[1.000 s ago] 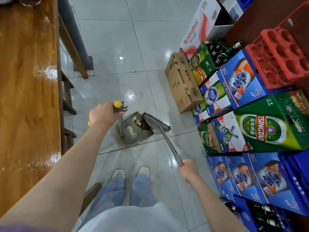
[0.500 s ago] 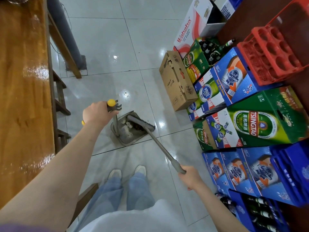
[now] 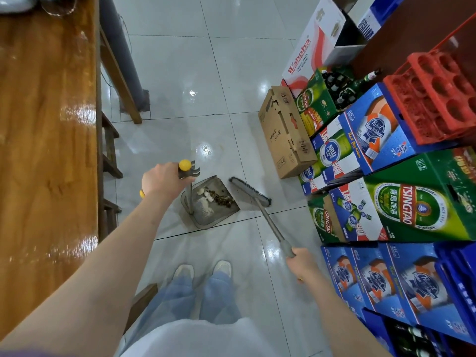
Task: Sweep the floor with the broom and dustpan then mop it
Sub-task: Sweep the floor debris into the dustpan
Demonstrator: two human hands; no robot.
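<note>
Left hand (image 3: 161, 180) fingers grip the grey dustpan (image 3: 210, 206) holding scraps; right hand (image 3: 300, 261) fingers grip the broom (image 3: 251, 193). Boxes (image 3: 412, 210) read Tsingtao, Pabst, Wahaha.

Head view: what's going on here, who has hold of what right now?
A person is sweeping a tiled floor beside stacked beer cartons. The left hand grips the upright handle of the dustpan, which rests on the floor holding some debris. The right hand holds the broom, whose head sits just off the pan's open edge. No mop is in view.
</note>
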